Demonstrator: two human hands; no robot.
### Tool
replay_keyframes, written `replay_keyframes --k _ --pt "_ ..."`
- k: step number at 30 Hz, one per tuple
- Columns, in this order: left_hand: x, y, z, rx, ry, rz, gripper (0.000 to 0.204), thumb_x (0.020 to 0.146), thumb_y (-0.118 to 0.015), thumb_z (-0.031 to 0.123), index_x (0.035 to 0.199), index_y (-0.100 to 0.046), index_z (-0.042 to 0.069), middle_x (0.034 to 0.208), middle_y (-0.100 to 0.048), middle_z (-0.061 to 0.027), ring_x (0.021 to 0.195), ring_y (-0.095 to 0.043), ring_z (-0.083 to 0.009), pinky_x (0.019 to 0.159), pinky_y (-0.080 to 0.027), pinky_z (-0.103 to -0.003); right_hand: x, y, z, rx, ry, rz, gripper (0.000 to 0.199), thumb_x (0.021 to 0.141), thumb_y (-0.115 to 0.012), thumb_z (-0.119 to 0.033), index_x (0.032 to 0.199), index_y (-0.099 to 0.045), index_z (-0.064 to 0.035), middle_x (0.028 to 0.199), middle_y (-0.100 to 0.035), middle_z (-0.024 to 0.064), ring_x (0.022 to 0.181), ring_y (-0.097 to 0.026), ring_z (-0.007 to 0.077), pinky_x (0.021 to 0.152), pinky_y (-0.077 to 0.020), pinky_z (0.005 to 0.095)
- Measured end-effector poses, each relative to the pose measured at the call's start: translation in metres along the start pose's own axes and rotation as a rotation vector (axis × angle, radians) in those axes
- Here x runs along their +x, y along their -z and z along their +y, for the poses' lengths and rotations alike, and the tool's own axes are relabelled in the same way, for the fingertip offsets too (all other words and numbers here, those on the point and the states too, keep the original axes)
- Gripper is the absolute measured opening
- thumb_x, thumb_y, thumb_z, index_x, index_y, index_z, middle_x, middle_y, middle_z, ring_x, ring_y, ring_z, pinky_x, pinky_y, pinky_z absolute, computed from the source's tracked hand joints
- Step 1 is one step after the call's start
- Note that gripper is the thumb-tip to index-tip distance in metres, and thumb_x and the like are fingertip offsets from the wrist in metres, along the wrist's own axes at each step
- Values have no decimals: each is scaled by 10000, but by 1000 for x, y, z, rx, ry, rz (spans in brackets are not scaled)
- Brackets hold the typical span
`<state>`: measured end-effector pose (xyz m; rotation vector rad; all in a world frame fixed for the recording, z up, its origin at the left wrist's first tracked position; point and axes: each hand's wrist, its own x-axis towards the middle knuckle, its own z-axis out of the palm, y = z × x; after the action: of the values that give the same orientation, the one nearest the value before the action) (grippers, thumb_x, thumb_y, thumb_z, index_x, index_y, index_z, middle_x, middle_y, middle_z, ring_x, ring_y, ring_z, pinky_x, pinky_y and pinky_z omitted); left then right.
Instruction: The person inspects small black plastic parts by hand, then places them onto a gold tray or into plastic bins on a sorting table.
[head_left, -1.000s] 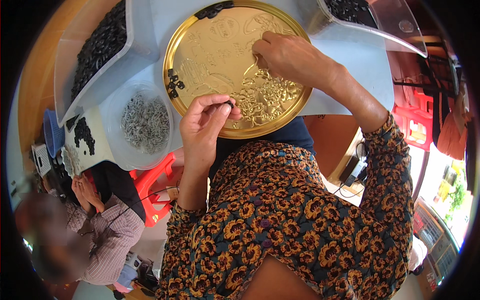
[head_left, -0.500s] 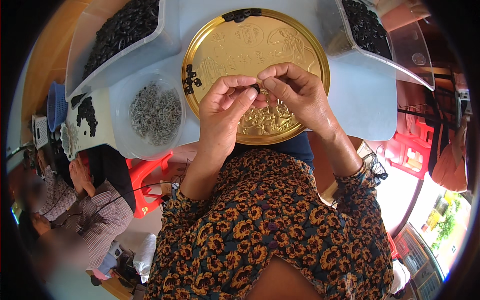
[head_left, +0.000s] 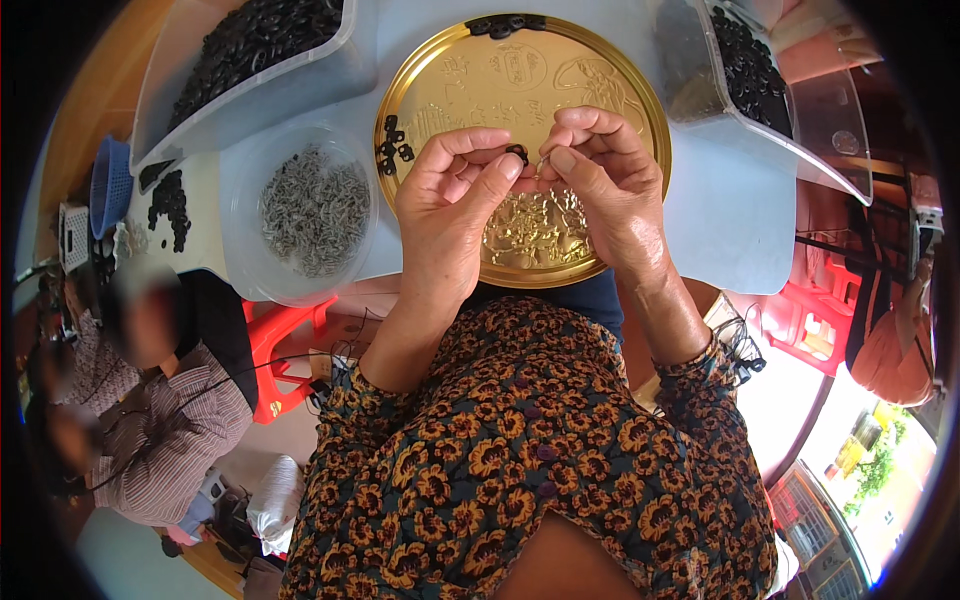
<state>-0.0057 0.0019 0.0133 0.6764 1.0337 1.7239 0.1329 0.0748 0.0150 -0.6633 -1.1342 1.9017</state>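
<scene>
My left hand (head_left: 440, 215) pinches a small black ring-like part (head_left: 517, 152) between thumb and index finger. Close beside it, my right hand (head_left: 622, 195) holds a thin, small metal piece (head_left: 543, 165) in its fingertips, and a narrow gap separates the two. Both hands are over a round golden tray (head_left: 661, 130) with an embossed face. Small black parts (head_left: 392, 147) lie at the tray's left edge, and more black parts (head_left: 505, 25) sit along its far rim. To the left, a clear round tub (head_left: 238, 225) holds a heap of small silvery metal pieces (head_left: 315, 212).
Clear plastic bins with black ring-like parts stand at far left (head_left: 345, 40) and far right (head_left: 722, 75). Loose black parts (head_left: 172, 210) lie on the table by the left bin. People sit at the left, near a red stool (head_left: 275, 370). Another red stool (head_left: 805, 320) stands at right.
My right hand has drawn slightly away from my left, and the metal piece shows between them. The black part stays in my left fingertips. A person at the left has shifted posture.
</scene>
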Motion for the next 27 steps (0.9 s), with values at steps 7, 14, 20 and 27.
replay_keyframes --k 7,14,20,27 --pt "-1 -3 2 28 -56 14 210 898 -587 -37 1106 -561 -24 987 -634 -110 906 -660 -207 813 -566 -351 4 -7 3 -10 102 13 284 901 -605 14 1180 -555 -9 975 -582 19 873 -578 86 795 -509 239" --pt "-2 -4 5 85 -111 33 209 884 -607 -65 1089 -575 -39 999 -622 -95 904 -637 -149 830 -558 -291 5 -13 4 -79 165 13 282 903 -610 2 1180 -562 -25 970 -568 5 886 -556 73 784 -499 225" --pt "-3 -9 7 34 -123 47 193 888 -619 -24 1080 -614 -13 999 -646 -89 895 -634 -142 739 -549 -280 5 -14 8 -69 174 21 276 907 -605 4 1178 -560 -23 969 -566 7 881 -559 70 756 -510 217" --pt "-2 -9 5 12 -136 36 169 897 -597 -36 1066 -600 -32 996 -645 -109 898 -647 -171 810 -576 -330 2 -16 8 -69 215 12 299 918 -576 19 1211 -525 -16 966 -562 23 872 -583 90 773 -535 237"
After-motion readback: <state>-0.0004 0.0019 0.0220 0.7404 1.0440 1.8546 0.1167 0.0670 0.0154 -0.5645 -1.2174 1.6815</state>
